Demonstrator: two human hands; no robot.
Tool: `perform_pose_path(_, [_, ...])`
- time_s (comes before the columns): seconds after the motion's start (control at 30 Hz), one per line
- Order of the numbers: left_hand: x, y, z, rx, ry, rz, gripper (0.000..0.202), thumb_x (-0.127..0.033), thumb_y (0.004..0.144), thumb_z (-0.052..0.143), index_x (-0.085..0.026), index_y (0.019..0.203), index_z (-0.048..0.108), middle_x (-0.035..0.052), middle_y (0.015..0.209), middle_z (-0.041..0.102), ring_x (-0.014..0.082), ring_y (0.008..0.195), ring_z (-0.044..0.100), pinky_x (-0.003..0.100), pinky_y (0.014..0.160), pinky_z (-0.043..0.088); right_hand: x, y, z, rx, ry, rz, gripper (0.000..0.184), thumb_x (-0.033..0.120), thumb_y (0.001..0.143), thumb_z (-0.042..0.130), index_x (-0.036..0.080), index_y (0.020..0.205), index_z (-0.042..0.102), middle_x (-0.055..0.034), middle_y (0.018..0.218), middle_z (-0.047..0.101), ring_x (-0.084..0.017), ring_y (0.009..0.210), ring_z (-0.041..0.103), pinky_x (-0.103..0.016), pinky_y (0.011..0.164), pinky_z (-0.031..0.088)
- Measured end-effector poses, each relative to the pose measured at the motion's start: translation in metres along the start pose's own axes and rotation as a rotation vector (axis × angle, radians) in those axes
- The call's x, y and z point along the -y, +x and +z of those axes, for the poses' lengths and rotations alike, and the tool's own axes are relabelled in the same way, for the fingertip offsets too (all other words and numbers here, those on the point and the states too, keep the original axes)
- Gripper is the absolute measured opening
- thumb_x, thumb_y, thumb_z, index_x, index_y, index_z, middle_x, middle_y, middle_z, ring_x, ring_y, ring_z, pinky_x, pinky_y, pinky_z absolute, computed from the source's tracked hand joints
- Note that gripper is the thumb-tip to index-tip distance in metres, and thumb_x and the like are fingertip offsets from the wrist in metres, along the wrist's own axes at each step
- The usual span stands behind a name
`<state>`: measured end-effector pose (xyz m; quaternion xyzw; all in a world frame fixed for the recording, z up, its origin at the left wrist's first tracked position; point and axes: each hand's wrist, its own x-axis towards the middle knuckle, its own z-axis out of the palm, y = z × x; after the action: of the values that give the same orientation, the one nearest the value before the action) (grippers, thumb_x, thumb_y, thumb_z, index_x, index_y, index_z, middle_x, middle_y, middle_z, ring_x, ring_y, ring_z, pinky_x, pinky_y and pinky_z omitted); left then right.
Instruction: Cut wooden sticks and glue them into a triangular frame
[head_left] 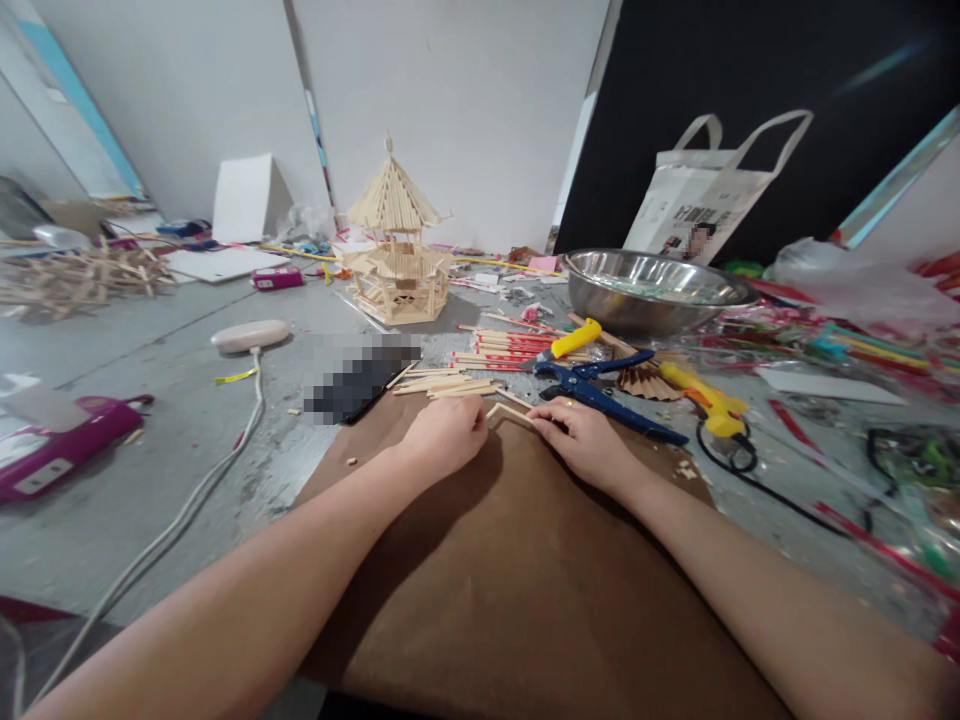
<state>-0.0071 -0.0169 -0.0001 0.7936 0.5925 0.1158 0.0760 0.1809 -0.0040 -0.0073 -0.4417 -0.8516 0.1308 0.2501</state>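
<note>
We hold our left hand and right hand a little apart over the brown sheet, fingers closed at both ends of a thin angled wooden piece, which lies between them, near the loose wooden sticks and the blue-handled shears

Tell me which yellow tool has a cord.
The rightmost yellow tool, beside the handle ends of the blue pliers, a black cord looping from it. The other yellow handle, farther left, shows no cord.
</note>
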Motion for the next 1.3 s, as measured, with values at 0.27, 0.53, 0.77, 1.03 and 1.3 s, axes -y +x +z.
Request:
perform_pose_path(0.27, [0.0017,-0.0010,-0.0008,-0.033,-0.013,0.008,0.015,-0.023,0.071,0.039,-0.018,0.075,0.054,0.0034,0.073,0.060,0.0167,0.069,0.055,0.026,0.061,0.041,0.0015,-0.0006,-0.0008,-0.022,0.020,0.030,0.018,0.023,0.078,0.040,0.017,0.079,0.058,-0.0033,0.079,0.059,-0.014,0.075,0.053,-0.025,0.068,0.039])
perform_pose_path(0.53, [0.0017,-0.0019,-0.0032,-0.043,-0.010,0.012,0.017,-0.024,0.072,0.038,-0.019,0.077,0.053,0.0032,0.074,0.061,0.0163,0.068,0.055,0.025,0.060,0.040,0.0031,-0.0020,-0.0012,-0.028,0.068,0.107,0.019,0.026,0.077,0.042,0.018,0.083,0.058,-0.0014,0.080,0.063,-0.013,0.072,0.056,-0.024,0.065,0.040])
perform_pose_path(0.77, [0.0022,-0.0019,-0.0032,-0.031,-0.045,0.004,0.022,-0.026,0.075,0.036,-0.020,0.084,0.056,0.0043,0.078,0.062,0.0162,0.070,0.055,0.025,0.061,0.040,0.0016,-0.0029,-0.0006,-0.032,0.077,0.109,0.020,0.025,0.077,0.042,0.018,0.085,0.058,-0.0008,0.081,0.063,-0.013,0.073,0.056,-0.023,0.065,0.041])
perform_pose_path(1.03, [-0.0002,-0.0011,-0.0046,-0.012,-0.051,0.047,0.022,-0.021,0.075,0.036,-0.018,0.077,0.058,0.0041,0.077,0.062,0.0165,0.072,0.056,0.025,0.063,0.040,0.0045,-0.0015,-0.0023,-0.050,0.066,0.035,0.023,0.024,0.077,0.041,0.018,0.089,0.061,-0.0032,0.090,0.064,-0.015,0.082,0.057,-0.027,0.073,0.042])
perform_pose_path(1.3, [0.0022,-0.0004,-0.0010,-0.029,-0.042,0.047,0.021,-0.022,0.074,0.035,-0.018,0.075,0.055,0.0040,0.075,0.062,0.0168,0.071,0.055,0.025,0.061,0.039,0.0015,-0.0018,-0.0007,-0.046,0.046,0.030,0.024,0.023,0.077,0.042,0.017,0.089,0.061,-0.0034,0.090,0.064,-0.014,0.083,0.057,-0.025,0.074,0.042])
